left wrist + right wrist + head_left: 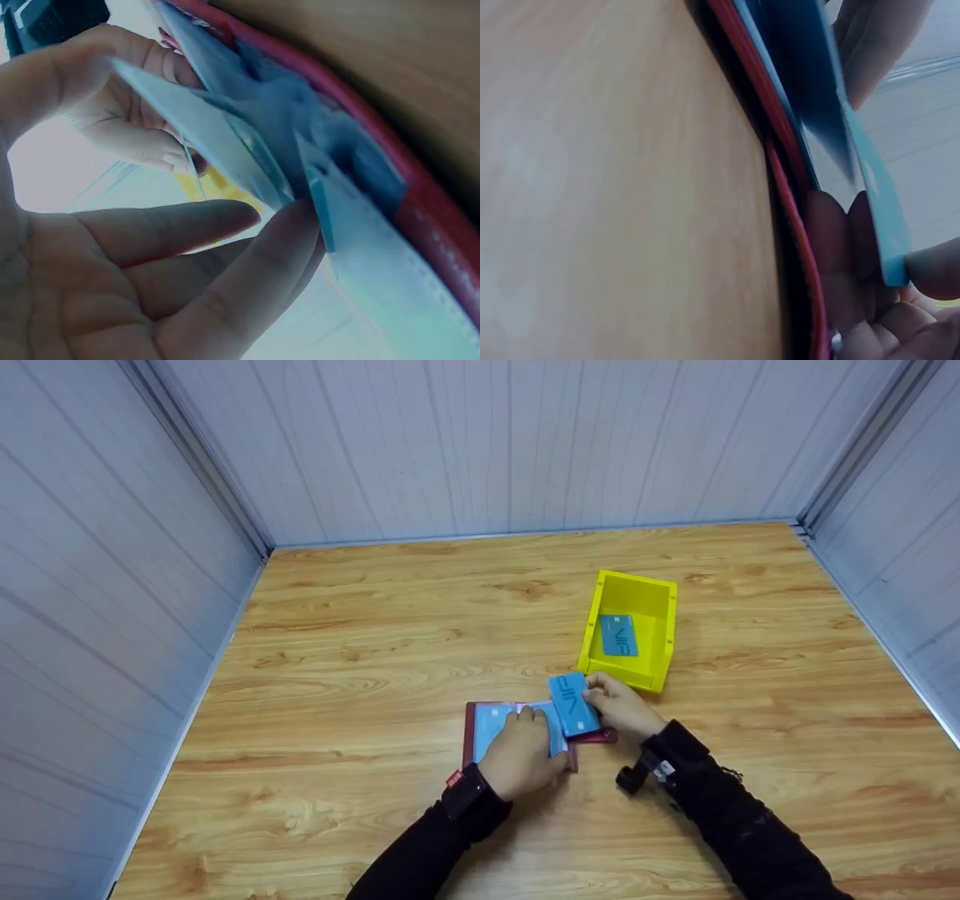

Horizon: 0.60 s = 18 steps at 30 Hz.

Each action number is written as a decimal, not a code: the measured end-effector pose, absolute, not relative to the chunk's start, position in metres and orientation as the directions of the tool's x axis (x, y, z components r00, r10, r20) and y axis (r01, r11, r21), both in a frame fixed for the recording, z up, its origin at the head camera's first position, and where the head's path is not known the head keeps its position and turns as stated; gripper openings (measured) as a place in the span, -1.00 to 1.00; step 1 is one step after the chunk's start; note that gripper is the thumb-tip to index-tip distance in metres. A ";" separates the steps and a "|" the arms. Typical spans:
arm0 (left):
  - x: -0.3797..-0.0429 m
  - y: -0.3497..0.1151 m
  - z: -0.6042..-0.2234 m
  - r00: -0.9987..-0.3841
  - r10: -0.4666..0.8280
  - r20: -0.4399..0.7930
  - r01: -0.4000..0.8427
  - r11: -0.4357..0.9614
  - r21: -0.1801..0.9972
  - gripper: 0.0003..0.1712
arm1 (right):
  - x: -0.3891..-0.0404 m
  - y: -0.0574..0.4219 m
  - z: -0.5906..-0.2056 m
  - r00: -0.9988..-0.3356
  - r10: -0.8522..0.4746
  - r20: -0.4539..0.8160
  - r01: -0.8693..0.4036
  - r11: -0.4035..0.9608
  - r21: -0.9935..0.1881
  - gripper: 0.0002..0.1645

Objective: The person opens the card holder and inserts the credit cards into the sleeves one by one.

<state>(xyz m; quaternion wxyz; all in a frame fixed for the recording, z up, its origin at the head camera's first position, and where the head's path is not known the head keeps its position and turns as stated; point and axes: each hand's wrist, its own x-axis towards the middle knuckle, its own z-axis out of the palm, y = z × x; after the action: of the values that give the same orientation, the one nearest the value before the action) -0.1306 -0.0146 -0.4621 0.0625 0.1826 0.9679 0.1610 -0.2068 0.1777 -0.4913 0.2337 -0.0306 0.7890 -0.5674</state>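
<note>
A dark red card holder (469,731) lies open on the wooden table, its clear sleeves holding blue cards. My left hand (521,754) rests over it; in the left wrist view the extended fingers (247,285) reach among the raised sleeves (210,135), spreading them apart. A blue VIP card (568,699) is pinched between thumb and fingers of my right hand (626,709), over the holder's right side. From the right wrist, the card (881,202) shows nearly edge-on, above the red cover edge (799,232). The holder's snap flap (600,737) sticks out below this card.
Just beyond my right hand stands a yellow bin (626,676) with another blue VIP card (619,635) inside. Pale panel walls (480,450) enclose the table (337,660) at the back and both sides. Each wrist wears a black band.
</note>
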 end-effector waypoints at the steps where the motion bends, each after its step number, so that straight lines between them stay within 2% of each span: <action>1: -0.131 -0.015 -0.462 -0.927 0.368 -0.072 0.320 0.877 0.360 -0.19 | -0.207 0.178 -0.491 -0.887 -0.314 -0.339 0.226 0.346 -0.911 -0.91; 10: -0.131 -0.020 -0.455 -0.945 0.310 -0.107 0.209 0.821 0.531 -0.21 | -0.207 0.178 -0.493 -0.878 -0.317 -0.359 0.277 0.276 -0.920 -0.91; 14: -0.133 -0.027 -0.451 -0.952 0.267 -0.150 0.123 0.781 0.612 -0.19 | -0.207 0.177 -0.494 -0.884 -0.312 -0.348 0.267 0.274 -0.924 -0.91; 18: -0.136 -0.040 -0.450 -0.957 0.220 -0.187 0.038 0.737 0.674 -0.26 | -0.206 0.177 -0.494 -0.880 -0.322 -0.350 0.268 0.273 -0.924 -0.91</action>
<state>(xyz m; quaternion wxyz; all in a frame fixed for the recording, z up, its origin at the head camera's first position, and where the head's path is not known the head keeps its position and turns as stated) -0.1363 -0.0404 -0.4500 0.1284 0.0700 0.9232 0.3555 -0.2065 0.1768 -0.4938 0.2444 -0.0178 0.7593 -0.6028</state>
